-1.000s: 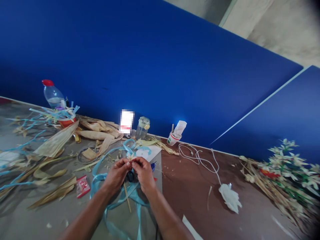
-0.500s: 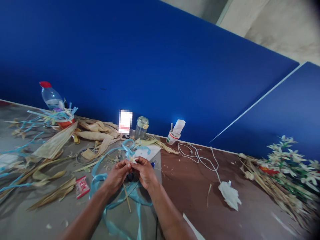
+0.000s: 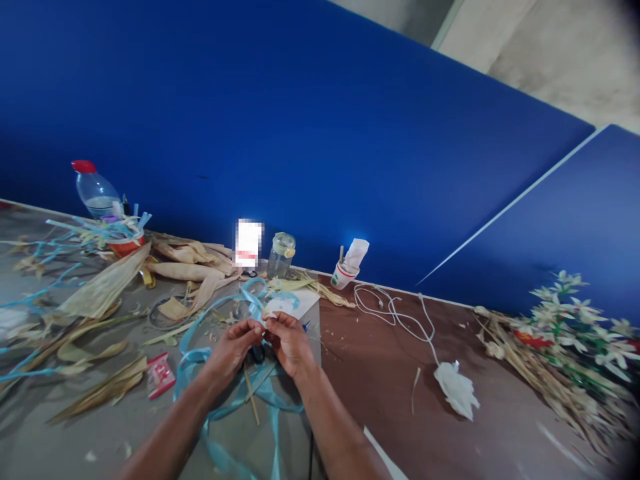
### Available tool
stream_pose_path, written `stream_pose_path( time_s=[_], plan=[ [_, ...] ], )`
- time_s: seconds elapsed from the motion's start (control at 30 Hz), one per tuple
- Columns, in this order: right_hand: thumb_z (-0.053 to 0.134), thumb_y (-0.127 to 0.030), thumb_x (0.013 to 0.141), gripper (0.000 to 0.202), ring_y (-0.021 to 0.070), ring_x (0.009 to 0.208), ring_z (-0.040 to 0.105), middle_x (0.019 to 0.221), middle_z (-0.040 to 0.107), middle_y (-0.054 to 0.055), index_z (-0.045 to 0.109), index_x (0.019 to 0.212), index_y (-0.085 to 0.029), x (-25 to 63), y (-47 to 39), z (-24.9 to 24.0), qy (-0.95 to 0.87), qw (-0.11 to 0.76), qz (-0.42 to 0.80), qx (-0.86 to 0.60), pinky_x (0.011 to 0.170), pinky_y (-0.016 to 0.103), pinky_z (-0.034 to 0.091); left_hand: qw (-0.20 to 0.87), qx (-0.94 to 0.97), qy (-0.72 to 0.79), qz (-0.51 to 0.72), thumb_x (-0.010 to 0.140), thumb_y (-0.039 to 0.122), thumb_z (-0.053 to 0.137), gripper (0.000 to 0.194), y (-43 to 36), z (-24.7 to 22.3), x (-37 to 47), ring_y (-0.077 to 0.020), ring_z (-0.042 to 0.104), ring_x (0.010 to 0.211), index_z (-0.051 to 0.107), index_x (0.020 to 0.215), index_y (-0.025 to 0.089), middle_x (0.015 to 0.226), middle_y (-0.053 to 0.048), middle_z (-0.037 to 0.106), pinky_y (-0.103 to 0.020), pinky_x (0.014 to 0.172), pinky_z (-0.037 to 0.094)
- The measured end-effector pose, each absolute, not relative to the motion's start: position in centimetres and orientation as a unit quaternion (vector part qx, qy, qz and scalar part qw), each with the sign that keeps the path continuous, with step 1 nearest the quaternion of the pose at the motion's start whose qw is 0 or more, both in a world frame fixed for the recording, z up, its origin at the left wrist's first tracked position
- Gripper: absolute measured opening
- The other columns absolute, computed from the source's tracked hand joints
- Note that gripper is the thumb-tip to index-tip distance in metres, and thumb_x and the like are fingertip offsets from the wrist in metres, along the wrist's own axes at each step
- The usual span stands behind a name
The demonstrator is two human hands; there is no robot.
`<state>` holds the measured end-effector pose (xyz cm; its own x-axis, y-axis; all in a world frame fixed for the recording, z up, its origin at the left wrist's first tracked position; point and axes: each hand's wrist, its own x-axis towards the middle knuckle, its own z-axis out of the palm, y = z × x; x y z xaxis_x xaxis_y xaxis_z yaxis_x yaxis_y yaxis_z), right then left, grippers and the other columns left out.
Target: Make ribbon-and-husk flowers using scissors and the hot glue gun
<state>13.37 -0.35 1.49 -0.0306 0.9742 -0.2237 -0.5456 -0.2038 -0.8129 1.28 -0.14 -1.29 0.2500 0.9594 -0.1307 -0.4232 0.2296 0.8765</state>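
My left hand (image 3: 239, 347) and my right hand (image 3: 290, 341) meet over the middle of the table, thumbs and fingertips closed in a pinch. Between them is a small pale husk piece (image 3: 269, 312), mostly covered by the fingers; its exact shape is too small to make out. Light blue ribbon (image 3: 255, 305) loops just behind the fingertips, and more of it lies curled under both wrists. Below the hands are a thin stick (image 3: 251, 393) and a dark object (image 3: 257, 353), partly hidden by the fingers.
Dried corn husks (image 3: 107, 283) spread over the left side, near a red-capped bottle (image 3: 97, 193) and a pink packet (image 3: 161, 375). At the back stand a glass jar (image 3: 281, 257) and a paper cup (image 3: 343, 275). To the right lie a white cable (image 3: 417, 333), crumpled tissue (image 3: 456, 390) and white flowers (image 3: 575, 313).
The view has shifted slightly, so the table things sit a little further left. Both hands stay together, with the fingers moved slightly and less of the pale piece showing.
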Motion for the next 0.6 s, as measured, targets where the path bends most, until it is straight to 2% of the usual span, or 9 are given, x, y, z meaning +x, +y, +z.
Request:
stream_pose_path(
  time_s=[0.17,0.33,0.6],
  plan=[
    [0.073,-0.021,0.051,0.016,0.0079,0.051,0.045,0.059,0.060,-0.004,0.061,0.061,-0.017,13.10,-0.34,0.74,-0.277,0.570,0.657,-0.407,0.053,0.021,0.035,0.696,0.364,0.366,0.500,0.066,0.033,0.076,0.020,-0.14,-1.25,1.32,-0.0112,0.053,0.059,0.067,0.066,0.015,0.062,-0.001,0.060,-0.021,0.057,0.040],
    [0.071,-0.023,0.055,0.015,0.0072,0.049,0.041,0.054,0.055,-0.006,0.058,0.060,-0.017,13.11,-0.57,0.88,-0.300,0.574,0.641,-0.412,0.054,0.021,0.034,0.696,0.372,0.367,0.493,0.066,0.031,0.076,0.017,-0.29,-1.30,1.34,-0.0118,0.056,0.063,0.068,0.071,0.016,0.068,-0.002,0.063,-0.021,0.061,0.042],
    [0.069,-0.022,0.056,0.014,0.0092,0.056,0.046,0.057,0.056,-0.006,0.057,0.062,-0.018,12.88,-0.72,1.48,-0.353,0.575,0.590,-0.444,0.061,0.023,0.037,0.646,0.419,0.398,0.499,0.069,0.033,0.074,0.017,-0.28,-1.16,1.16,-0.0135,0.056,0.068,0.069,0.074,0.017,0.072,-0.003,0.064,-0.022,0.065,0.043]
  ],
)
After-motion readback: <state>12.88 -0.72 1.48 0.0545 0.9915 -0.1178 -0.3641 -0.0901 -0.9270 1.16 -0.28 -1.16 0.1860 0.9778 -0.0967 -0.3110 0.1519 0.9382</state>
